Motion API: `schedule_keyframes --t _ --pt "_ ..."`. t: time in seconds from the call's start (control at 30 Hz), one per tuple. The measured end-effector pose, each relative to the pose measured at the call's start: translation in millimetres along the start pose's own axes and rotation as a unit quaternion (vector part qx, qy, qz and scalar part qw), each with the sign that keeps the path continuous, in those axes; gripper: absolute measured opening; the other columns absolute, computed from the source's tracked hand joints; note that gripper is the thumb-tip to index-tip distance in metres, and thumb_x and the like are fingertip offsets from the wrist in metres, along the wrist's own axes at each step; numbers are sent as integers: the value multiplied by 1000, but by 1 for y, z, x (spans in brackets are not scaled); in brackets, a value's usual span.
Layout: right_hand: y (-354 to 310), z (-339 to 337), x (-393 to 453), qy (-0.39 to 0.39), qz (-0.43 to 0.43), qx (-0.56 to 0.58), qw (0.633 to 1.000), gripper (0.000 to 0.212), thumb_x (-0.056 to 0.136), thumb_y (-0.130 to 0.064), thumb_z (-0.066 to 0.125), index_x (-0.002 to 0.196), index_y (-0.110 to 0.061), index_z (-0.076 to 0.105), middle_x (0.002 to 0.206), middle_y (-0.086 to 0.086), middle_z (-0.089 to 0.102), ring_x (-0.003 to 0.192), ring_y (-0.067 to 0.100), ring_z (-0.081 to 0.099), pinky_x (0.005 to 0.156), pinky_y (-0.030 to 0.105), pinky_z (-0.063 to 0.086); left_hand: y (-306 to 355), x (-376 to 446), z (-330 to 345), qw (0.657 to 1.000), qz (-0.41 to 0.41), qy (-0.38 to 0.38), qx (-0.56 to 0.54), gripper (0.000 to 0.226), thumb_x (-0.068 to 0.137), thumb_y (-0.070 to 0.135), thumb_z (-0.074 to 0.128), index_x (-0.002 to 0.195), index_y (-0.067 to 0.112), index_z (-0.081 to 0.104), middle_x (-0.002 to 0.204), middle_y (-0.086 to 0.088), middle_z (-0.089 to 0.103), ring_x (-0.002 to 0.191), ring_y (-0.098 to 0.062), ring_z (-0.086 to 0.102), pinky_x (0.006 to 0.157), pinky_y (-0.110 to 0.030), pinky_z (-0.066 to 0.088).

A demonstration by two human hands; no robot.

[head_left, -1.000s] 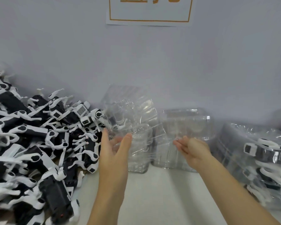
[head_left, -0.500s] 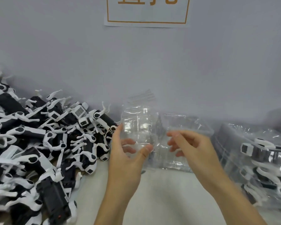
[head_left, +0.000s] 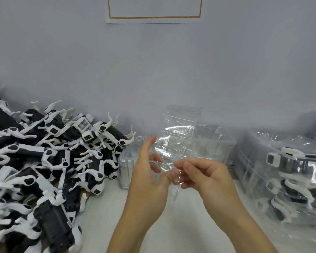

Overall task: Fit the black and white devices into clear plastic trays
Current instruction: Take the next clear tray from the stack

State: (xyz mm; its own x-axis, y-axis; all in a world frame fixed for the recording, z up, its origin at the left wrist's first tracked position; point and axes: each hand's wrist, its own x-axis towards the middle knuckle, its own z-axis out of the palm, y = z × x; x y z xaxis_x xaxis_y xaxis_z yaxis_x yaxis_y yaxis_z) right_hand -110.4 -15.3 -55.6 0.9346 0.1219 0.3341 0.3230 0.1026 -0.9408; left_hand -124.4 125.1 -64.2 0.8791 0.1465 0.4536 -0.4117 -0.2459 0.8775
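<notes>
Both my hands hold one clear plastic tray [head_left: 179, 136] upright above the white table, in the middle of the view. My left hand [head_left: 150, 176] grips its lower left edge, thumb against the front and fingers behind it. My right hand [head_left: 203, 174] pinches the tray's bottom edge between thumb and curled fingers. A big pile of black and white devices [head_left: 49, 161] lies to the left, clear of both hands.
More empty clear trays [head_left: 213, 147] stand against the grey wall behind the held one. A heap of clear trays with devices inside [head_left: 288, 172] sits at the right. A paper sign [head_left: 153, 10] hangs on the wall. The white table [head_left: 182, 225] shows between my forearms.
My hands have come together on the tray. The right hand moved from beside it to pinching its bottom edge. The tray has lifted off the stack and now stands upright.
</notes>
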Motion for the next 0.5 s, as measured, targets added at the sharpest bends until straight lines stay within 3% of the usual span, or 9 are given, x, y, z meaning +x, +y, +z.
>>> schedule_keyframes --t 0.13,0.23,0.33,0.4,0.5 --pt "6 -9 1 -12 8 -1 1000 35 99 -1 52 86 -18 80 80 12 76 71 21 72 61 21 52 1 0 1 1000 17 3 22 75 84 9 76 133 50 37 101 9 54 89 -6 51 79 -5 38" --pt "4 -20 1 -27 5 13 1000 21 96 -19 59 95 -18 80 90 13 76 81 27 74 67 23 54 2 -1 -2 996 51 2 75 75 80 10 80 122 58 39 94 20 54 87 -3 50 77 -4 37" --pt "-2 -37 2 21 31 85 996 26 84 -28 62 93 -12 80 93 20 75 82 32 73 71 30 54 2 0 -8 988 67 20 135 71 73 5 85 109 53 48 94 25 54 85 -6 51 78 -7 36" --pt "-4 -51 3 73 84 129 985 37 93 -31 53 95 -3 77 93 23 74 81 33 74 72 36 52 2 1 -11 985 77 36 153 69 69 2 86 103 51 53 94 23 56 87 -9 51 80 -14 37" --pt "-6 -67 2 125 148 155 969 47 100 -37 43 113 0 68 100 21 74 83 32 74 73 40 52 0 1 -11 973 121 41 194 67 65 0 87 94 49 54 97 21 56 90 -3 51 86 -27 38"
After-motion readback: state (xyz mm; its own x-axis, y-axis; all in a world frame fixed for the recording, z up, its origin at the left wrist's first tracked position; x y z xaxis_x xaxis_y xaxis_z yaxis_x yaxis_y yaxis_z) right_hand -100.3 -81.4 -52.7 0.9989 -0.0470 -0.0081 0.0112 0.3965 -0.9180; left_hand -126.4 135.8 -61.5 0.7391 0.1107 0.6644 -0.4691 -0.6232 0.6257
